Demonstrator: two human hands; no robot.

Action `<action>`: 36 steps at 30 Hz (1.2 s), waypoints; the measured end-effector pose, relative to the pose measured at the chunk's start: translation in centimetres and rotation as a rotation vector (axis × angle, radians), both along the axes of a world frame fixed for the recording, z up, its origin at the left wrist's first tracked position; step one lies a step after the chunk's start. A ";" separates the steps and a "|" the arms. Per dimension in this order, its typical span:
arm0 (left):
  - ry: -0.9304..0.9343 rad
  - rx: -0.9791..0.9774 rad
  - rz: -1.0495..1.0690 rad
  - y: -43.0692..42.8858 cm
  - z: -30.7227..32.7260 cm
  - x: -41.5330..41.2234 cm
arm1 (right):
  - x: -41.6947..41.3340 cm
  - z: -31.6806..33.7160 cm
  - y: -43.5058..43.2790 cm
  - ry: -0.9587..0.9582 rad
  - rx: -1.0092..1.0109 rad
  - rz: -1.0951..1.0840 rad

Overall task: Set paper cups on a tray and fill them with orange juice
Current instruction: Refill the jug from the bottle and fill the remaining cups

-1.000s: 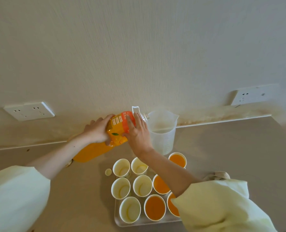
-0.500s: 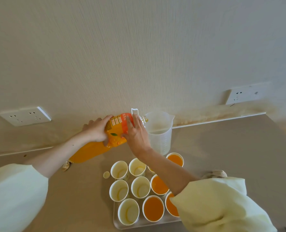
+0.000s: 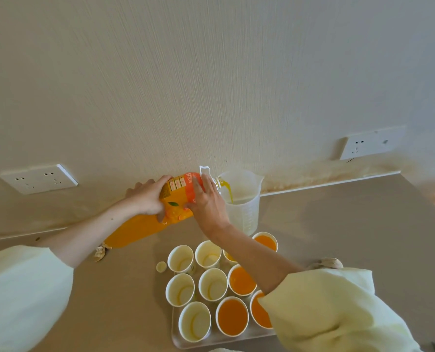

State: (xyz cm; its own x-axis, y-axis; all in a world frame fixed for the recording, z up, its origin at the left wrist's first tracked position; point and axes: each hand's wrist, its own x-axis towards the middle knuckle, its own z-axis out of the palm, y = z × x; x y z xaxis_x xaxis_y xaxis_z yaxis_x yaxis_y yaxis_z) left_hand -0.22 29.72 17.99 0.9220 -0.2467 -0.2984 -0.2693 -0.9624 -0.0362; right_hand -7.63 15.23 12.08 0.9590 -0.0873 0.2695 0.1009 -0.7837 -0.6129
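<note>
A large orange juice bottle [image 3: 145, 224] is tipped to the right, its mouth over a clear plastic measuring jug [image 3: 244, 207]. A thin stream of juice runs from the mouth into the jug. My left hand [image 3: 147, 199] grips the bottle's middle from the left and my right hand [image 3: 207, 201] holds it near the neck. In front, a clear tray [image 3: 178, 339] carries several paper cups. Those on the left, such as the front-left cup [image 3: 195, 321], are empty; those on the right, such as the front-middle cup [image 3: 232, 316], hold juice. My right forearm hides part of the right-hand cups.
The bottle cap [image 3: 161, 266] lies on the counter left of the tray. A crumpled scrap [image 3: 100, 252] lies under the bottle's base. Wall sockets sit at left [image 3: 37, 178] and right [image 3: 371, 145]. A pale object [image 3: 329, 262] peeks out behind my right sleeve.
The bottle has tipped a little further and juice now flows into the jug, where none was visible before. Both hands keep their grip; the view has shifted slightly.
</note>
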 end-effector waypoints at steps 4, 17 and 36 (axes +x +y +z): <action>-0.018 0.008 -0.009 -0.1 0.2 0.0 | -0.1 0.0 0.0 -0.005 0.025 -0.007; -0.020 0.016 -0.017 -0.2 0.4 -0.2 | -0.5 0.0 -0.2 -0.002 0.024 -0.013; -0.020 0.026 -0.013 -0.4 0.4 -0.2 | -0.5 0.2 -0.5 0.011 0.009 -0.010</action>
State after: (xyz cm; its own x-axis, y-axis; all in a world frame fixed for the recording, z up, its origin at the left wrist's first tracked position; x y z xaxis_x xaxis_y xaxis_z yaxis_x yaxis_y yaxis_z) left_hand -0.40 29.36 18.36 0.9247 -0.2512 -0.2860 -0.2807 -0.9575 -0.0667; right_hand -8.12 14.77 12.24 0.9610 -0.0990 0.2582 0.0866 -0.7790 -0.6210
